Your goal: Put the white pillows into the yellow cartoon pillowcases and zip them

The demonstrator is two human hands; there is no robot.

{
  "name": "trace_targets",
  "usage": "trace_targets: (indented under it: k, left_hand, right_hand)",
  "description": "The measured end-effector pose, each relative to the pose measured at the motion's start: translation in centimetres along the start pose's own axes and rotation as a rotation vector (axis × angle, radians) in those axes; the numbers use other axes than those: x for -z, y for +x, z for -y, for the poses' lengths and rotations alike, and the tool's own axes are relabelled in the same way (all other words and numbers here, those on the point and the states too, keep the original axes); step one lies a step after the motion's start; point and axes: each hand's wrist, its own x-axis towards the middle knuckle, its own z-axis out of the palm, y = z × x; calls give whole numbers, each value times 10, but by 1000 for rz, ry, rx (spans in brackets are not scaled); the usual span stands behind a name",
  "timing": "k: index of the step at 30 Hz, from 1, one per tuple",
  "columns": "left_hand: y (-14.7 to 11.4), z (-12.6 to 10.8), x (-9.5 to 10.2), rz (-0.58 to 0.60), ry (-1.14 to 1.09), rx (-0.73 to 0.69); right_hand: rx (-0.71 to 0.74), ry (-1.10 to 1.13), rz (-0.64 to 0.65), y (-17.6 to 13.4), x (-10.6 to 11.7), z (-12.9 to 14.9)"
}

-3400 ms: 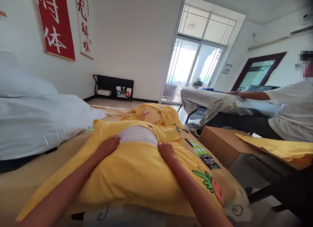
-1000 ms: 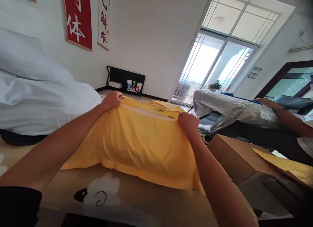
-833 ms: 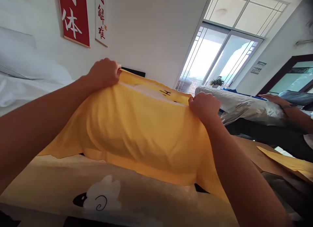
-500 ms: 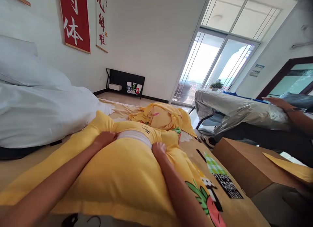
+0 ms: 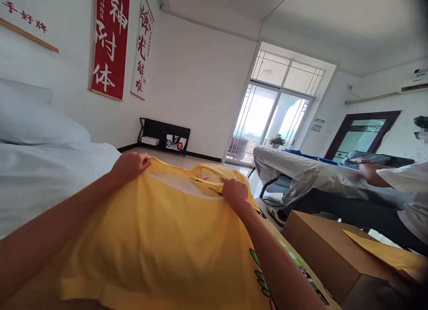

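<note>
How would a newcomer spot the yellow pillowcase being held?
From the glass doors, look down to the foreground, left of the cardboard box. The yellow pillowcase is there. Unlike the yellow bundle just behind, it has the left hand and right hand gripping its edge.

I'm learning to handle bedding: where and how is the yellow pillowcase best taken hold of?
Probably hold the yellow pillowcase by both ends of its opening, hands coming from the near side. The cloth looks soft and hangs in folds below, while the opening gapes along the top, offering thin edges to pinch. The left hand and right hand hold it there.
</note>
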Motion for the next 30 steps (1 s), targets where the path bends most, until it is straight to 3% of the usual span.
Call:
trace_targets:
  k: [3,5,7,10,12,15,20,22,24,25,27,30]
  left_hand:
    - [19,-3,32,-186,122,55]
    - [16,-7,23,-192,170,82]
    - [-3,-15,-10,-27,150,55]
    - [-47,-31,-82,309,83,-7]
    - [-71,-37,-120,386,89,-9]
    - [-81,-29,-147,390,96,-5]
    - [-69,-4,-149,349,-135,130]
    - [-69,-5,-148,303,-222,219]
    - [-70,-15,-141,185,-301,229]
    - [-70,-24,-135,107,-336,169]
    - [-68,-49,-115,22,-378,-88]
    - [-59,-96,-85,168,-348,-479]
  right_hand:
    - [-5,-24,-21,24,21,-16]
    - [30,-23,35,28,8,-10]
    - [83,-12,151,21,-23,11]
    - [125,-9,360,3,-81,59]
    - [117,-22,441,0,-110,88]
    - [117,-18,475,14,-127,104]
    - [230,129,359,21,-129,72]
    - [252,188,275,10,-135,58]
    - [238,233,206,-1,-142,47]
    - [227,256,175,-4,-145,42]
    - [199,302,121,-5,-150,33]
    - [137,355,67,3,-150,19]
